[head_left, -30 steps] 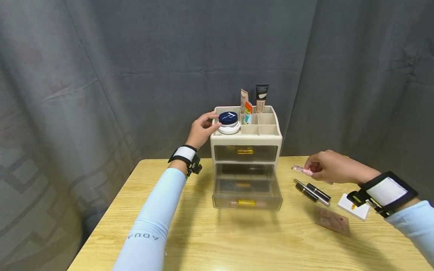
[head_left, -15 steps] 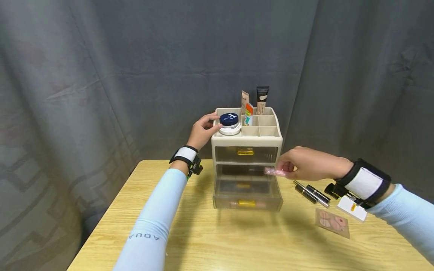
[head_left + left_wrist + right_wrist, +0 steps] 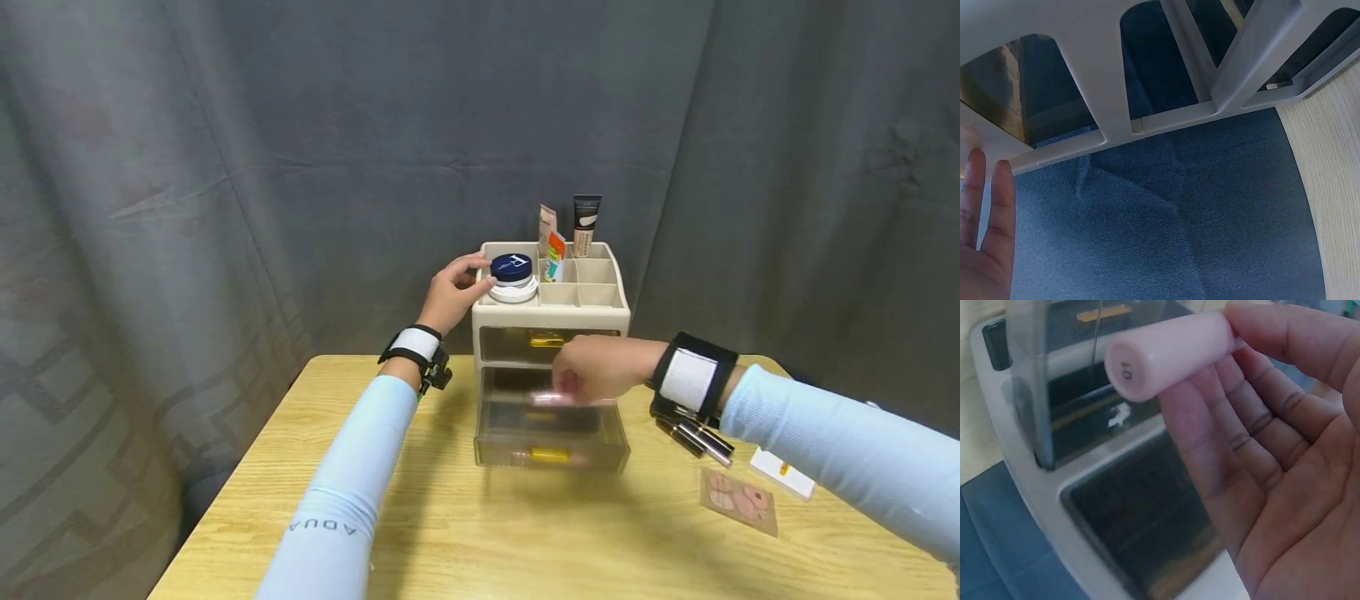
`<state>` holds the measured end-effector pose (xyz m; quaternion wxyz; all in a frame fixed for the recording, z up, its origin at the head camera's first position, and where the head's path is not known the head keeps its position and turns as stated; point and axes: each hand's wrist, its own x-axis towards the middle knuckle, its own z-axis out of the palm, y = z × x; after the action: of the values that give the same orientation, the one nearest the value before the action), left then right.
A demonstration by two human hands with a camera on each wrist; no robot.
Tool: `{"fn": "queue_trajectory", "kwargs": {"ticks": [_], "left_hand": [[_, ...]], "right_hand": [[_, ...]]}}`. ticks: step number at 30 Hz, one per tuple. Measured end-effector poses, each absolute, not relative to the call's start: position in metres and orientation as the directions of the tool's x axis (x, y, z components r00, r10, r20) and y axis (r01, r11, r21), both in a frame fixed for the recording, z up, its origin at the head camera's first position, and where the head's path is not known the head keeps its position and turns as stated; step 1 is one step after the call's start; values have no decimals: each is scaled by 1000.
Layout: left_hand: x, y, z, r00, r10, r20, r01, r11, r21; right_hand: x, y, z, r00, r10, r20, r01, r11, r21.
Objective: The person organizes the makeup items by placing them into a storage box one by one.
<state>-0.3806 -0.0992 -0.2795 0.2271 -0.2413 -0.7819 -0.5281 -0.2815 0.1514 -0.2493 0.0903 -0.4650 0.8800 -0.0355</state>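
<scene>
In the right wrist view, at the upper left, the flat end of the pink tube point(image 3: 1175, 353) bears the number 01 in dark print, turned sideways. In the head view, at the lower left, grey letters on the left sleeve point(image 3: 347, 479) seem to spell AQUA, upside down. Near the centre, the dark blue lid point(image 3: 512, 266) carries a large white letter, E or F. Print on the black-topped tube point(image 3: 586, 223) is too small to read.
</scene>
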Motion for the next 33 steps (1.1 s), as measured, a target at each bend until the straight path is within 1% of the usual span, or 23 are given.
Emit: {"fn": "queue_trajectory", "kwargs": {"ticks": [3,8,11,16,18,21,25,29,33], "left_hand": [[-380,-98,-279,-779,135,612,618,324,716],[-380,-95,-279,-779,130,614,618,332,713],[-378,-93,-279,-778,129,616,618,338,710],[-376,-89,-279,-776,132,617,620,338,707],[-375,-88,-279,-771,135,622,626,337,703],[-376,-87,-277,-757,139,638,643,330,691],[-377,-87,-277,-743,137,656,659,321,680],[-378,-87,-278,-747,132,652,654,328,682],[-378,-87,-279,-750,132,649,651,328,685]], "right_hand": [[-294,141,-262,-550,-818,-171,-811,571,-128],[-309,128,-285,-552,-805,-219,-815,576,-63],[-310,122,-292,-560,-787,-259,-806,590,-48],[-303,117,-297,-608,-719,-336,-754,656,-38],[-301,116,-298,-618,-704,-350,-746,666,-24],[-298,115,-299,-620,-695,-365,-743,669,-12],[-295,114,-300,-608,-695,-384,-748,664,-16],[-297,116,-303,-584,-700,-410,-759,651,-30],[-301,118,-312,-587,-685,-431,-737,673,-66]]}}
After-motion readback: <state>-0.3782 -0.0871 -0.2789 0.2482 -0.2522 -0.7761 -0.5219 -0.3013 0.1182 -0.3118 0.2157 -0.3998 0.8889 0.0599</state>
